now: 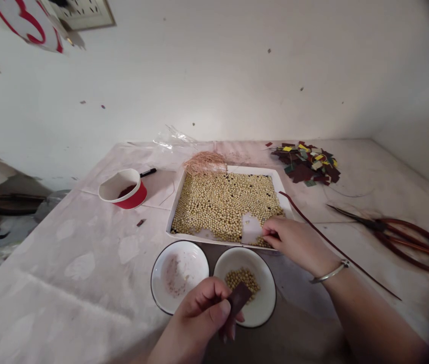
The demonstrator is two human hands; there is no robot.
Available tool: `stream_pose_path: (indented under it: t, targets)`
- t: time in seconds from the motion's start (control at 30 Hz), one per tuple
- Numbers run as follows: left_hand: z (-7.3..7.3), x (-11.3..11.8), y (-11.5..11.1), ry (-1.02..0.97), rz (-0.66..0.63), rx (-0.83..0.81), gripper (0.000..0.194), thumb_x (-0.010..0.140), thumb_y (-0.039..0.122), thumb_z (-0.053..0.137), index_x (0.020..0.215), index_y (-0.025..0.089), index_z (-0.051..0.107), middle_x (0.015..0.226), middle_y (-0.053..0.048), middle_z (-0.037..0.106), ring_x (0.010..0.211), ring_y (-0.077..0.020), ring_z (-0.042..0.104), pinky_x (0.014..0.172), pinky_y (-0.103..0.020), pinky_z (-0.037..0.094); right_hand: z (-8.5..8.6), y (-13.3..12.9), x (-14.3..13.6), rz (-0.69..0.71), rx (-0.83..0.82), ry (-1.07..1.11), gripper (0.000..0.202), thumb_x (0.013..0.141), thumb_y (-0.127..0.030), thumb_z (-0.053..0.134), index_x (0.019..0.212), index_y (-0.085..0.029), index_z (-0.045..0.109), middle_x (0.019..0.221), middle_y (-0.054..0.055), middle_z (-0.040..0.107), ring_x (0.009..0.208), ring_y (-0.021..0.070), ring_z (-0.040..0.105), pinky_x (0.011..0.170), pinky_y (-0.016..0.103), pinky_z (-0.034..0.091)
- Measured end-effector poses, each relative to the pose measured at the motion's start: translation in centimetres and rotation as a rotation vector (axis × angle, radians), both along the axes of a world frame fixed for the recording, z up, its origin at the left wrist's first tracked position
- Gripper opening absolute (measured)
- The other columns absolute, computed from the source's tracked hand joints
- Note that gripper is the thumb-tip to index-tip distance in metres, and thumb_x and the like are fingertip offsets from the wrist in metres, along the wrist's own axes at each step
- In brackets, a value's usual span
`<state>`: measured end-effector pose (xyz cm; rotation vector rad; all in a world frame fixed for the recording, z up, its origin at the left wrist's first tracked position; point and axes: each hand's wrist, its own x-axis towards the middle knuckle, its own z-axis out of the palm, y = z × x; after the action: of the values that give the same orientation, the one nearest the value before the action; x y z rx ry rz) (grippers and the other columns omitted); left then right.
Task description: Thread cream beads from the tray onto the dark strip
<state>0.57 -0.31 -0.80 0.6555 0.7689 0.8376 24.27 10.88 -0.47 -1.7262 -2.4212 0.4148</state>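
Currently, left hand (204,311) pinching brown strip (240,296); right hand (296,239) curled at beans (220,205).

The cloth-covered table (96,253) against the wall here carries a white tray (277,184), two dark-rimmed bowls (195,257), a red paper cup (133,198), black marker (148,172), clear plastic wrapper (172,138), coloured scraps (305,169), and scissors (396,235).

One head-worn view looks forward and down, from close above the table (70,293), toward the white wall (214,71).

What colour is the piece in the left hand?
Dark brown; the piece shows best in the head view.
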Motion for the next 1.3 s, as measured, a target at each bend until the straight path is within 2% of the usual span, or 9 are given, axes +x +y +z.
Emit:
stream_pose_path:
  t: [0.37,0.5,0.6,0.97,1.3]
  targets:
    - [0.1,0.0,0.1,-0.004,-0.005,0.006,0.024,0.079,0.038,0.066,0.078,0.016,0.058,0.074,-0.001,0.066,0.055,-0.0074,0.051,0.055,-0.024,0.033,-0.5,0.0,0.3,-0.050,0.017,0.021,0.012,0.082,-0.019,0.053,0.071,-0.021,0.058,0.073,0.000,0.065,0.065,0.0156,0.058,0.059,0.026,0.035]
    - [0.1,0.0,0.1,-0.012,-0.002,0.006,0.023,0.079,0.038,0.066,0.078,0.016,0.058,0.074,-0.002,0.067,0.055,-0.0075,0.051,0.055,-0.024,0.033,-0.9,0.1,0.6,-0.050,0.003,0.046,0.004,0.079,-0.020,0.059,0.079,-0.022,0.062,0.076,-0.001,0.067,0.068,0.0149,0.060,0.059,0.024,0.037]
    - [0.0,0.0,0.1,-0.002,-0.006,0.019,0.023,0.079,0.038,0.065,0.077,0.016,0.058,0.074,-0.002,0.067,0.055,-0.0073,0.051,0.055,-0.023,0.034,-0.9,0.1,0.5,-0.052,-0.005,0.046,0.008,0.077,-0.018,0.060,0.083,-0.022,0.063,0.079,0.000,0.068,0.069,0.0155,0.061,0.060,0.025,0.038]
    - [-0.3,-0.1,0.3,-0.006,-0.019,0.057,0.022,0.081,0.036,0.064,0.078,0.015,0.059,0.074,-0.001,0.066,0.055,-0.0064,0.051,0.054,-0.022,0.035,-0.2,0.1,0.2,-0.003,-0.033,0.032,0.011,0.078,-0.015,0.059,0.071,-0.022,0.064,0.075,-0.001,0.067,0.066,0.0134,0.059,0.057,0.023,0.035]
    - [-0.5,0.0,0.1,-0.018,-0.016,0.037,0.025,0.079,0.039,0.065,0.077,0.016,0.058,0.072,-0.001,0.065,0.053,-0.0068,0.050,0.052,-0.022,0.033,0.2,0.1,0.0,-0.015,-0.049,0.022,0.013,0.077,-0.014,0.057,0.069,-0.022,0.063,0.072,-0.001,0.067,0.062,0.0136,0.058,0.055,0.024,0.032]
